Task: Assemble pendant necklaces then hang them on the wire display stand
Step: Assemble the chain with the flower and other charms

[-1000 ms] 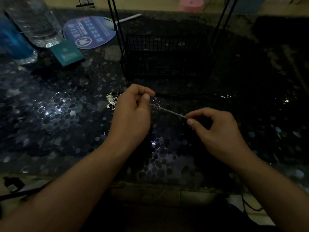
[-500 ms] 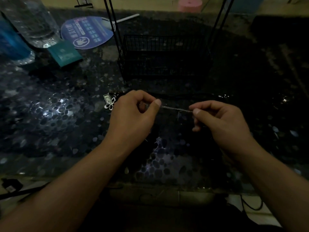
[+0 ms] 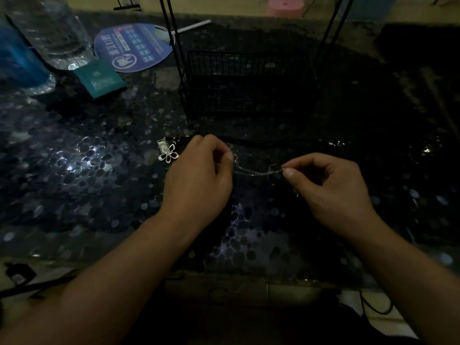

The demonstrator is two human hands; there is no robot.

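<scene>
A thin silver chain (image 3: 257,172) stretches between my two hands just above the dark speckled table. My left hand (image 3: 199,175) pinches its left end between thumb and forefinger. My right hand (image 3: 331,185) pinches the right end the same way. A silver flower-shaped pendant (image 3: 169,153) lies on the table just left of my left hand, not touched. The black wire display stand (image 3: 246,83) stands behind the hands, its basket base on the table and its thin uprights running out of the top of the view.
At the back left stand a clear plastic bottle (image 3: 49,28) and a blue bottle (image 3: 17,53), with a teal packet (image 3: 99,78) and a round blue hand fan (image 3: 132,46) beside them. The table's front edge (image 3: 224,277) runs below my forearms. A black cable (image 3: 29,287) lies at lower left.
My hands have drawn slightly apart, so a longer stretch of chain now sags between them. Both pinches held throughout.
</scene>
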